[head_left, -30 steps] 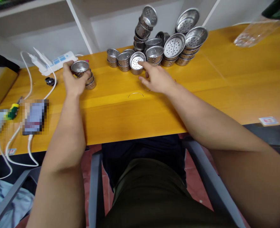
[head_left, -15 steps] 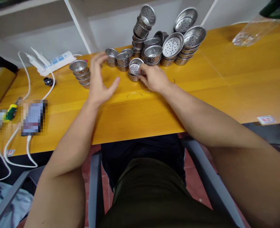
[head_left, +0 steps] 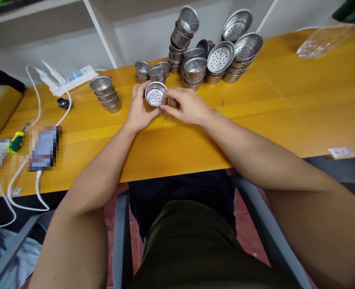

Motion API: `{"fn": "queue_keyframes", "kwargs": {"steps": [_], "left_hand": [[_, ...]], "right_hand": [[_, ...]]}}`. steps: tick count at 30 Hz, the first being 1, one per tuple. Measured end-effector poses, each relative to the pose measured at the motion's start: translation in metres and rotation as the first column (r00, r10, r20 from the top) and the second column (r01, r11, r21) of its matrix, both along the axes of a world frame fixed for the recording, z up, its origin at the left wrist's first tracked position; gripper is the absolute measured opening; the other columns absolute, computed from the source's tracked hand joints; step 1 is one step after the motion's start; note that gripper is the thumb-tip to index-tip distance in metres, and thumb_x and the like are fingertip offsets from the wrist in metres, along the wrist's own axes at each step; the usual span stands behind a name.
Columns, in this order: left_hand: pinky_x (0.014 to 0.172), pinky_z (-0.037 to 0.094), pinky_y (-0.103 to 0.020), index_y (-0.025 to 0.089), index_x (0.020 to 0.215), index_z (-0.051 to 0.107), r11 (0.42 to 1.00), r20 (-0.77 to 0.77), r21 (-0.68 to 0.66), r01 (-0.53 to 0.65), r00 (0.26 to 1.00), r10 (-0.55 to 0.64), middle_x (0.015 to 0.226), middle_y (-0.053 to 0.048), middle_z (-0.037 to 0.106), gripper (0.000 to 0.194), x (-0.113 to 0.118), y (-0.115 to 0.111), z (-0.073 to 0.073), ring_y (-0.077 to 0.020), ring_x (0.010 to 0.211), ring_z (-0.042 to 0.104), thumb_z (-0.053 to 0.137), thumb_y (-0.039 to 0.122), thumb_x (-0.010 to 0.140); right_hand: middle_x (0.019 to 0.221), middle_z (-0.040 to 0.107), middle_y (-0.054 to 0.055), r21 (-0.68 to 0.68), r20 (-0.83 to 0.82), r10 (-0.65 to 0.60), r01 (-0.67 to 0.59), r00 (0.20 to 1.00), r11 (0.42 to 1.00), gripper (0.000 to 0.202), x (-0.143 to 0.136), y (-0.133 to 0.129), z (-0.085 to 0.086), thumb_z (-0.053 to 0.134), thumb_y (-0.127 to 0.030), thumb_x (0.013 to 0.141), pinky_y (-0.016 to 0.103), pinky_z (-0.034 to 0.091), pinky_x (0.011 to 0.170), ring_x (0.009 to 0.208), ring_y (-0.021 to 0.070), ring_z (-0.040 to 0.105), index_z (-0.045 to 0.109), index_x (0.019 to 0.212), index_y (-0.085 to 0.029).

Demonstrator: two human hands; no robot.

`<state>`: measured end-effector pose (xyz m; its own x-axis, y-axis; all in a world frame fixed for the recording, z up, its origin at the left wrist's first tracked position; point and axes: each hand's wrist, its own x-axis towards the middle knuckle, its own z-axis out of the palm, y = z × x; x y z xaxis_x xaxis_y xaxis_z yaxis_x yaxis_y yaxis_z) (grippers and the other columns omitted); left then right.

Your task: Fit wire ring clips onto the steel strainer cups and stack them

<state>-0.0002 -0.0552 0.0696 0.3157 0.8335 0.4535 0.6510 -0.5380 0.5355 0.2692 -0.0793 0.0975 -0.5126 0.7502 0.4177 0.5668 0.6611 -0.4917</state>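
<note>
A small perforated metal strainer cup (head_left: 156, 95) is held between my two hands near the middle of the wooden table. My left hand (head_left: 140, 105) wraps its left side, thumb low at the front. My right hand (head_left: 186, 103) pinches the cup's right rim with its fingertips. Just behind it are several smaller strainer cups (head_left: 157, 74). To the left stands a separate stack of strainer cups (head_left: 105, 94). Thin curved wires (head_left: 219, 106) lie on the table by my right wrist.
Tall, leaning stacks of strainer cups (head_left: 194, 69) stand at the back against the shelf. A power strip (head_left: 75, 79), a phone (head_left: 44, 148) on a white cable and a green-yellow screwdriver (head_left: 17, 141) lie left. A clear plastic bottle (head_left: 323, 42) lies at the back right.
My right hand has moved left, bringing the strainer cup away from the larger stacks. My left hand, spread open before, has come right and down and closed around the cup.
</note>
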Motion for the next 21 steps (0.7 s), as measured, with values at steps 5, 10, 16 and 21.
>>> {"fn": "queue_keyframes", "kwargs": {"steps": [5, 10, 16, 21], "left_hand": [[0.159, 0.048, -0.073, 0.036, 0.177, 0.054, 0.983, -0.006, 0.151, 0.109, 0.994, -0.109, 0.183, -0.017, 0.062, 0.09, 0.001, 0.0, -0.009, -0.0479, 0.182, 0.059, 0.094, 0.081, 0.11], [0.13, 0.073, -0.066, 0.037, 0.182, 0.041, 0.837, 0.062, 0.315, 0.448, 0.87, -0.489, 0.165, -0.014, 0.072, 0.098, 0.002, 0.027, -0.037, -0.04, 0.151, 0.079, 0.075, 0.099, 0.114], [0.147, 0.062, -0.067, 0.035, 0.185, 0.046, 0.88, 0.039, 0.318, 0.353, 0.923, -0.384, 0.175, -0.018, 0.069, 0.104, -0.002, 0.033, -0.035, -0.0467, 0.169, 0.073, 0.092, 0.09, 0.109], [0.144, 0.063, -0.068, 0.035, 0.177, 0.054, 0.884, 0.061, 0.283, 0.372, 0.913, -0.404, 0.167, -0.016, 0.075, 0.093, -0.004, 0.03, -0.03, -0.0461, 0.159, 0.078, 0.092, 0.086, 0.109]], "right_hand": [[0.174, 0.075, 0.016, 0.148, 0.003, 0.009, -0.009, 1.0, 0.989, 0.042, -0.01, -0.015, 0.007, 0.061, -0.048, 0.132, 0.059, 0.063, 0.132, 0.16, 0.0458, 0.072, 0.078, 0.166, -0.031], [0.156, 0.079, 0.017, 0.145, 0.08, 0.095, -0.106, 0.992, 0.984, 0.027, -0.015, -0.014, 0.002, 0.057, -0.034, 0.129, 0.058, 0.068, 0.121, 0.135, 0.0409, 0.079, 0.081, 0.139, -0.025], [0.166, 0.074, 0.018, 0.143, 0.036, 0.118, -0.122, 0.992, 0.982, 0.031, -0.017, -0.012, -0.006, 0.06, -0.026, 0.125, 0.061, 0.067, 0.123, 0.139, 0.0421, 0.078, 0.076, 0.151, -0.024], [0.171, 0.071, 0.018, 0.143, -0.035, 0.048, -0.043, 0.998, 0.989, 0.044, -0.016, -0.01, -0.012, 0.069, -0.03, 0.124, 0.067, 0.065, 0.132, 0.146, 0.0456, 0.076, 0.069, 0.168, -0.027]]}}
